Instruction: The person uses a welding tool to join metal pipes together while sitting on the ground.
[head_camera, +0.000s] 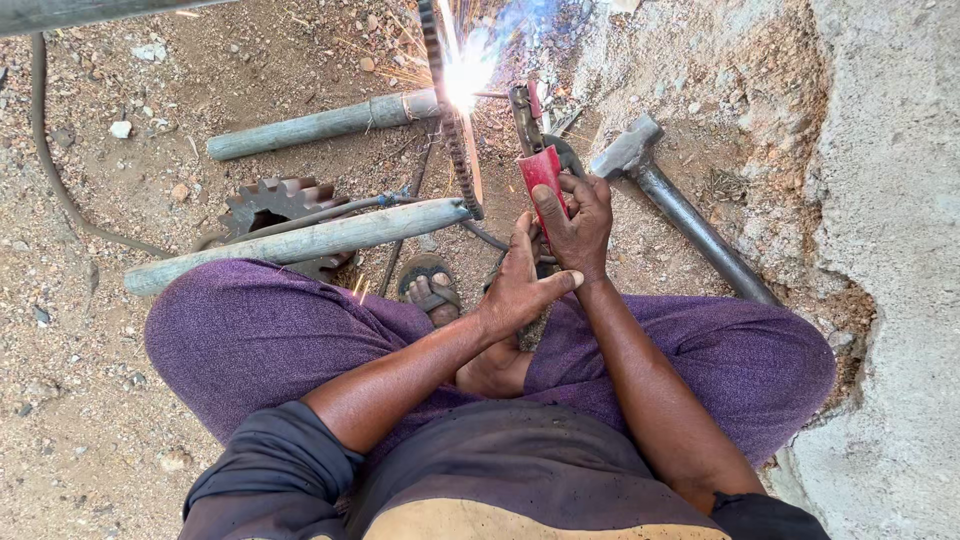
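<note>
Two hands (555, 255), one red electrode holder (541, 172)

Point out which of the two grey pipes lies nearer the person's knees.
The nearer grey pipe, running from lower left to the toothed ring; the other grey pipe lies farther up, beyond the gear.

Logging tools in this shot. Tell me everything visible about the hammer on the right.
The hammer lies flat on bare sandy ground, right of the right hand and not touched by either hand. Its head, grey and worn-looking metal, points up-left toward the sparks; one face looks blunt. The handle looks like a dark round metal bar, running down-right along the foot of a rough concrete wall, its end hidden behind the person's purple-clad knee.
</note>
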